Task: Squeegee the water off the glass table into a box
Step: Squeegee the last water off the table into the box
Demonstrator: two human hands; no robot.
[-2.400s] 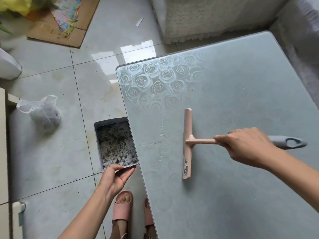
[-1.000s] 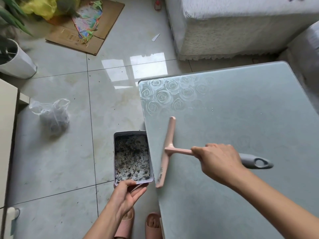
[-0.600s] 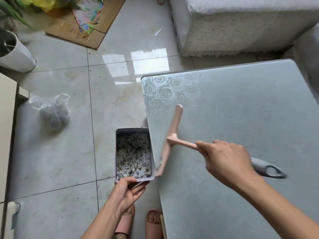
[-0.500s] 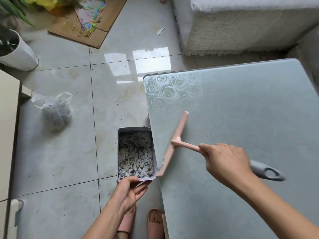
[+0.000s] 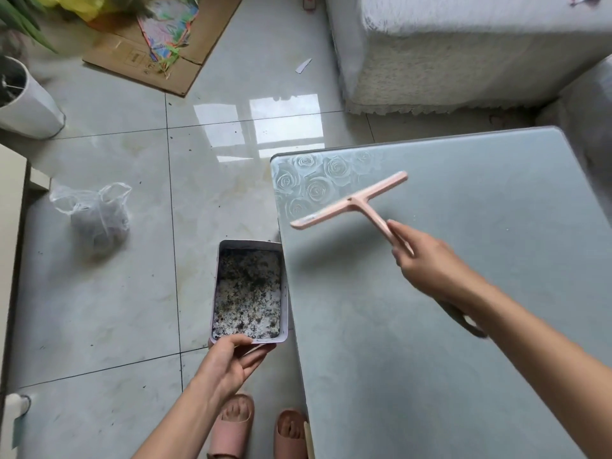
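My right hand (image 5: 430, 263) grips the handle of a pink squeegee (image 5: 351, 202), whose blade is turned diagonal over the far left corner of the glass table (image 5: 447, 326); it looks lifted off the glass. The grey end of the handle pokes out under my wrist. My left hand (image 5: 231, 362) holds the near end of a shallow box (image 5: 250, 291) tight against the table's left edge, just below the top. Inside the box lies wet white and dark speckled debris.
A knotted plastic bag (image 5: 94, 217) lies on the tiled floor at left. A white plant pot (image 5: 26, 101) and flat cardboard (image 5: 159, 51) are far left. A white covered sofa (image 5: 463, 51) stands behind the table. My feet in pink slippers (image 5: 231, 425) are by the table's near corner.
The squeegee swept left to the table edge beside the box, then swung up and away toward the far corner, its blade turning diagonal. My left hand kept the box at the edge.
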